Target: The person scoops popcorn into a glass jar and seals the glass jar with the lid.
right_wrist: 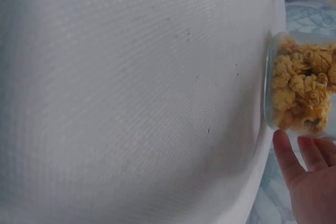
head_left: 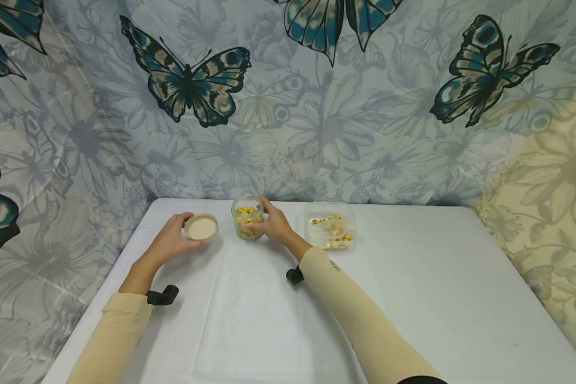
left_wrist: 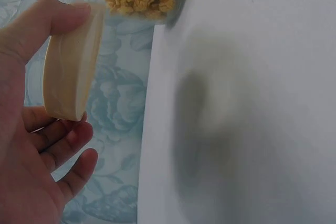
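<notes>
My left hand (head_left: pixel 172 238) holds a round, pale lid (head_left: pixel 201 228) above the table. In the left wrist view the thumb and fingers grip the lid (left_wrist: pixel 67 72) by opposite edges. To its right stands an upright, lidless glass jar (head_left: pixel 240 226), partly filled with golden caramel popcorn (head_left: pixel 246 210). My right hand (head_left: pixel 276 225) grips the jar from its right side. The right wrist view shows fingertips of the right hand (right_wrist: pixel 315 184) at the wall of the jar (right_wrist: pixel 269 85); its thumb is out of sight there.
Right of the jar sits a clear plastic container (head_left: pixel 354 226) with several popcorn pieces (head_left: pixel 342 237) inside. A white cloth covers the table (head_left: pixel 413 288). Its back edge meets a butterfly-patterned backdrop (head_left: pixel 326 133).
</notes>
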`<state>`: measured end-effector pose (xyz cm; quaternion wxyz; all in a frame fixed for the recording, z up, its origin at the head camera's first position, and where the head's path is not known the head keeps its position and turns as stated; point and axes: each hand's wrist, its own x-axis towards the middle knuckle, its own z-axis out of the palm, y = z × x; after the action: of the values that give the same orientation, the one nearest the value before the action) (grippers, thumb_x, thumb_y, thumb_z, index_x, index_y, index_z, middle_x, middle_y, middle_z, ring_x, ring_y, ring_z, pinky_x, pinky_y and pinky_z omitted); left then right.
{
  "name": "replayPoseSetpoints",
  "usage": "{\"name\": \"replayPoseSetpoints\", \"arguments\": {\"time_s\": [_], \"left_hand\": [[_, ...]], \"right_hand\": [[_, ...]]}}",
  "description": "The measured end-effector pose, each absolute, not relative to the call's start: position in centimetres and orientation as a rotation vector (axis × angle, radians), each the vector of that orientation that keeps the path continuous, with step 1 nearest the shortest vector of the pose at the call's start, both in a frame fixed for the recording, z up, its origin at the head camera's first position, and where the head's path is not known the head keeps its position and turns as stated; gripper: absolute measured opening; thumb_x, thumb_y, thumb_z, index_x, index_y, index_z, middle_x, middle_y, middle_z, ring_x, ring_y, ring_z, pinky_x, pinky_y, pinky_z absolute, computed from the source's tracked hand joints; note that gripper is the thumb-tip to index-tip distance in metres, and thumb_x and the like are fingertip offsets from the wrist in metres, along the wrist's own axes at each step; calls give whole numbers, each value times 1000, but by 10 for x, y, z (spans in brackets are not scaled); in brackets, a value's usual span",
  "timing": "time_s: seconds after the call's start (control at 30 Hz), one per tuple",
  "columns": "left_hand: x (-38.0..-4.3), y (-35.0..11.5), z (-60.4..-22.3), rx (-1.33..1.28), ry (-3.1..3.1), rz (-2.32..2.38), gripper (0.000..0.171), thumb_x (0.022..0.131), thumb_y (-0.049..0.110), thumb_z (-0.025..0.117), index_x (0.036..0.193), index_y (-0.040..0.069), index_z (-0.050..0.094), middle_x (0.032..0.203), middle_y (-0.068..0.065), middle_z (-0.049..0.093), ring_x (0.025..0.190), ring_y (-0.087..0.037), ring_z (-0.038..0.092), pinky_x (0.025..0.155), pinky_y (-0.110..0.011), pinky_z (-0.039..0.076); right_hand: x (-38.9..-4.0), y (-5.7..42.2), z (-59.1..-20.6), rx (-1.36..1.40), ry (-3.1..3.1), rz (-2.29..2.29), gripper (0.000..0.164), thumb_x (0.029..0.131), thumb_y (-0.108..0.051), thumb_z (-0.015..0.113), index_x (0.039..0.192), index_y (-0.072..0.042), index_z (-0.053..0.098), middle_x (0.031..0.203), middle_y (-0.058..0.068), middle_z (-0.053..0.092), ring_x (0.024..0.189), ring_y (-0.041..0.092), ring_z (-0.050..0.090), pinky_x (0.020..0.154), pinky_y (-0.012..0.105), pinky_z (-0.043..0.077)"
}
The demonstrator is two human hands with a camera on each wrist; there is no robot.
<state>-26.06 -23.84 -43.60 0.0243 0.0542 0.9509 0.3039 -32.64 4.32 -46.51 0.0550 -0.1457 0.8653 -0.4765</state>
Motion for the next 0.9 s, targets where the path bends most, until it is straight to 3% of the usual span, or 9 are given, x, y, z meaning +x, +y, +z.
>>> {"name": "replayPoseSetpoints", "arguments": {"time_s": [0.9], "left_hand": [[-287,-205,-404,333,2969,772,88,77,37,77,143,-4,35,138,-26,40,126,-41,38,103,-61,38]], "right_hand": [[-327,43,-468,-489,2655,-1451,94,75,-37,84,152,-20,32,142,9,55,132,29,51,109,48,43]]}}
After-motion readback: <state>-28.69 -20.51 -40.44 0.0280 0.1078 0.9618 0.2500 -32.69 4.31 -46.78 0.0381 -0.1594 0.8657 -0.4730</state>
